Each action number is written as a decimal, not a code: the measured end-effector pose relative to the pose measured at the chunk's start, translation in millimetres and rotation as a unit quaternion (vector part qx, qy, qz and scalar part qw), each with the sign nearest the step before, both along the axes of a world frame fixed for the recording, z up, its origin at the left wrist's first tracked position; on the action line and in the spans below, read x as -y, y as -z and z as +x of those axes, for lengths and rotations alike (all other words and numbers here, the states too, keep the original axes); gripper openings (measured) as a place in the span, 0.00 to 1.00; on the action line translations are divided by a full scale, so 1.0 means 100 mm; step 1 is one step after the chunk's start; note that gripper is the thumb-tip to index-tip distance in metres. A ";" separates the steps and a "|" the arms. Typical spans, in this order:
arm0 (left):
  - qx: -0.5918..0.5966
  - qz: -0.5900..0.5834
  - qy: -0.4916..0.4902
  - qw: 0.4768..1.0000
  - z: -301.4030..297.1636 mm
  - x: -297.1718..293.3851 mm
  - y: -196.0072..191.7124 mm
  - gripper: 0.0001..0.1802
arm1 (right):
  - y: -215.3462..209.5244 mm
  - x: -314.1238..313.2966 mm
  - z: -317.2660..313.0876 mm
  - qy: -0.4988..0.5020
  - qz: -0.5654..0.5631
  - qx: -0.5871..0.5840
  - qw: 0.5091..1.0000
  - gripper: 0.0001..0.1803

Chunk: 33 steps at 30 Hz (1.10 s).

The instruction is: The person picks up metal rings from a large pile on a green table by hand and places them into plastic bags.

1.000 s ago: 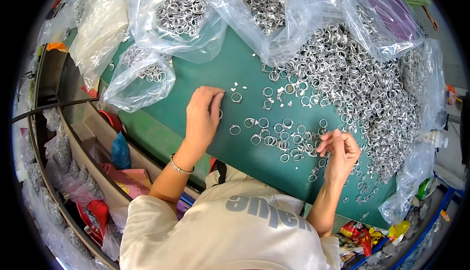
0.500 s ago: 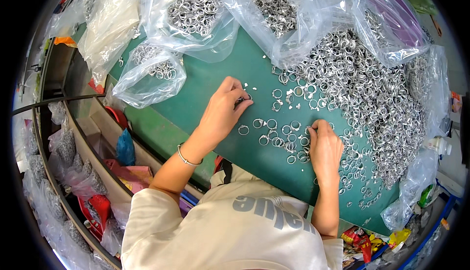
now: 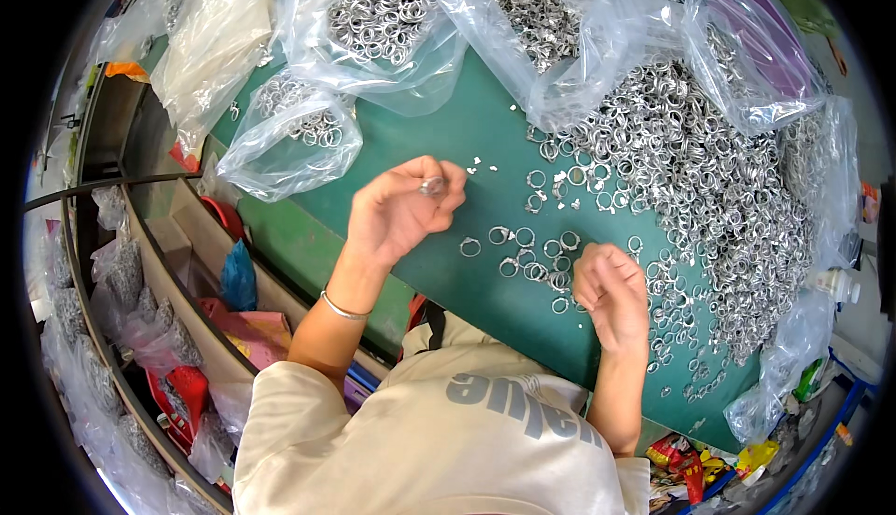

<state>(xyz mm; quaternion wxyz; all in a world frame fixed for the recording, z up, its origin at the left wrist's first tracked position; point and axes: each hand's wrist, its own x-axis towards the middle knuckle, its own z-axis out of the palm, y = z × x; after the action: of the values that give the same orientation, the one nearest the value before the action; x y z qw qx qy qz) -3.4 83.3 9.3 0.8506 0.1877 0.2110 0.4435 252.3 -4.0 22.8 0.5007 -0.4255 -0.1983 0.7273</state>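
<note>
My left hand (image 3: 399, 218) is raised over the green table, palm turned up, its fingers curled around a silver ring (image 3: 431, 186). My right hand (image 3: 611, 299) is closed beside a loose group of silver rings (image 3: 534, 271), thumb and fingertips together. Whatever it may hold is hidden by the fingers. A single ring (image 3: 469, 247) lies apart, between the two hands. Small white bits (image 3: 477, 162) are scattered just beyond my left hand. On the right, a large heap of silver rings (image 3: 709, 198) spreads over the table.
Clear plastic bags of rings stand along the far side, including a large bag (image 3: 411, 76) and a smaller bag (image 3: 308, 165). Another clear bag (image 3: 751, 67) leans by the heap. Left of the table (image 3: 397, 137) is a compartmented drawer (image 3: 177, 240) with a blue bag (image 3: 239, 280).
My left hand has lifted from the table and turned palm up, showing a ring in its fingers. My right hand has drawn slightly back and curled, away from the loose rings.
</note>
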 end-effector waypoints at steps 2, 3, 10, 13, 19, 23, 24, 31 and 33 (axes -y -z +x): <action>-0.053 -0.008 -0.022 0.998 -0.07 0.04 0.00 0.10 | -0.10 -0.02 -0.12 -0.003 -0.060 0.227 0.972 0.03; -0.079 -0.011 -0.034 0.996 -0.10 0.09 -0.03 0.10 | -0.09 0.00 -0.15 -0.009 -0.021 0.306 0.952 0.03; -0.609 0.438 0.025 0.660 0.41 0.57 -0.13 0.08 | -0.10 0.08 -0.21 -0.038 0.111 0.553 0.825 0.06; -0.645 0.473 0.041 0.599 0.61 0.60 -0.07 0.08 | -0.10 0.09 -0.19 -0.032 0.102 0.555 0.825 0.06; -0.666 0.459 0.049 0.586 0.69 0.52 -0.05 0.07 | -0.10 0.13 -0.09 -0.009 0.090 0.534 0.840 0.07; -0.572 0.357 -0.011 0.739 0.56 0.43 -0.14 0.03 | -0.18 0.02 -0.13 -0.034 0.178 0.584 0.791 0.08; -0.532 0.326 0.025 0.781 0.47 0.39 -0.11 0.03 | -0.19 -0.02 -0.18 -0.050 0.217 0.601 0.768 0.08; -0.130 0.004 0.000 0.992 0.09 0.39 -0.13 0.05 | 0.07 -0.19 -0.39 -0.136 0.300 0.686 0.649 0.07; -0.255 0.065 -0.037 0.964 0.02 0.44 -0.11 0.07 | 0.07 -0.14 -0.29 -0.099 0.232 0.447 0.858 0.03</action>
<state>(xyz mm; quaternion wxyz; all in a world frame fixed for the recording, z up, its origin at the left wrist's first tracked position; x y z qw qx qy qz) -1.6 39.1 20.1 0.7376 0.3416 0.3979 0.4253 223.6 9.9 15.9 0.3680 -0.5548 -0.6044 0.4376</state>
